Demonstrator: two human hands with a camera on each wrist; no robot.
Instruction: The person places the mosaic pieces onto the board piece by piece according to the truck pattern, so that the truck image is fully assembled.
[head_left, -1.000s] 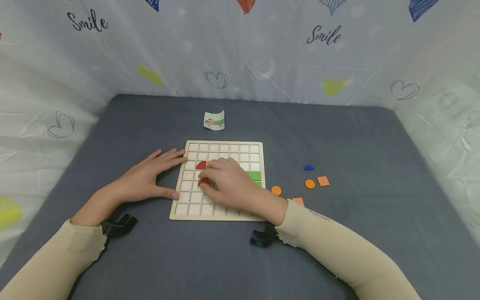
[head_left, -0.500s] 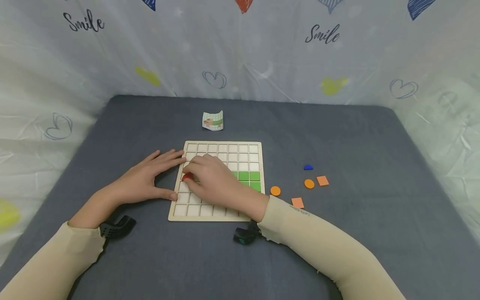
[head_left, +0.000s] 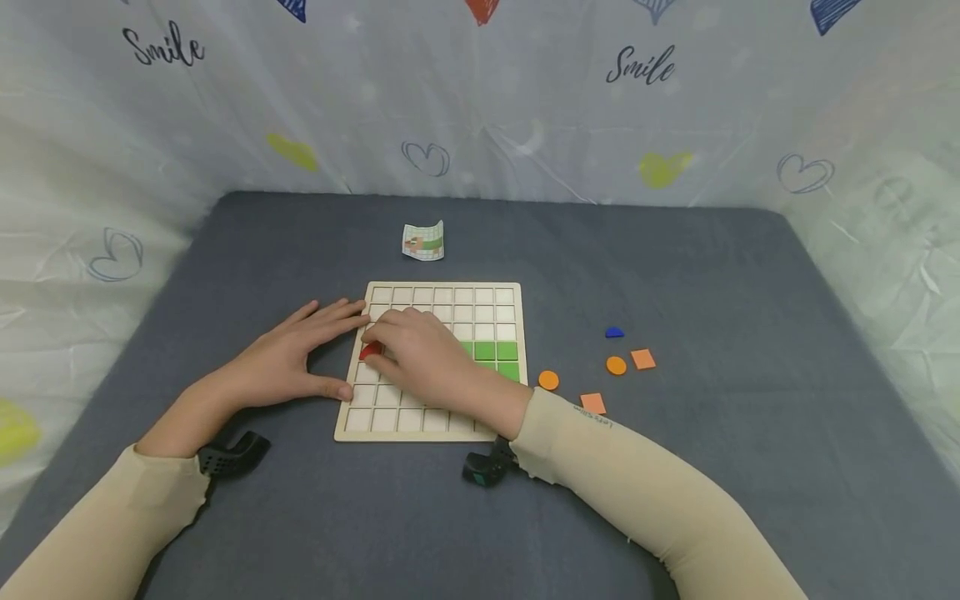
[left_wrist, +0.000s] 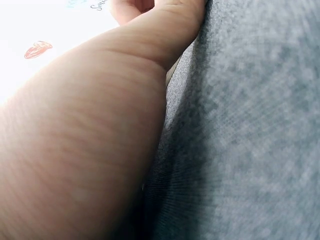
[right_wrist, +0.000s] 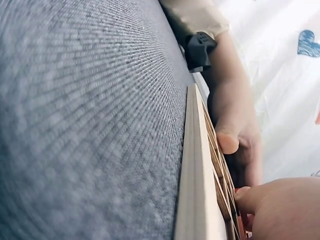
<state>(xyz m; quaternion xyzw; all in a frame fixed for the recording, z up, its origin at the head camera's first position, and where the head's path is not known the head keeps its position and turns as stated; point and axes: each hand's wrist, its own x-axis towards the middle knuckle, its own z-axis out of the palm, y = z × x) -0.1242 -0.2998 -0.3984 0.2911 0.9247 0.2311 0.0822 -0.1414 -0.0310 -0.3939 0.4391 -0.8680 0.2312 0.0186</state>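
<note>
A pale wooden grid board [head_left: 435, 436] lies on the table. The left hand [head_left: 288, 358] has its fingers spread at the board's left edge, thumb [head_left: 333, 388] lower down on the same edge. Reaching across the board from the right, the right hand [head_left: 427, 358] pinches a red curved-edge tile [head_left: 370, 351] between thumb and fingers over the leftmost column. Green square tiles [head_left: 507, 351] fill several cells on the right side; the right hand hides the middle cells. In the right wrist view, the right thumb [right_wrist: 247, 200] is down at the grid beside a bit of red.
Right of the board lie an orange disc [head_left: 548, 380], another orange disc [head_left: 616, 366], two light-orange squares [head_left: 592, 403] and a blue half-round tile [head_left: 614, 332]. A small picture card [head_left: 423, 242] stands behind the board. A printed white curtain [head_left: 480, 108] surrounds the table.
The right hand has moved left across the board, from the middle cells to the leftmost column, with the red tile now at its fingertips. The left hand stays at the board's edge.
</note>
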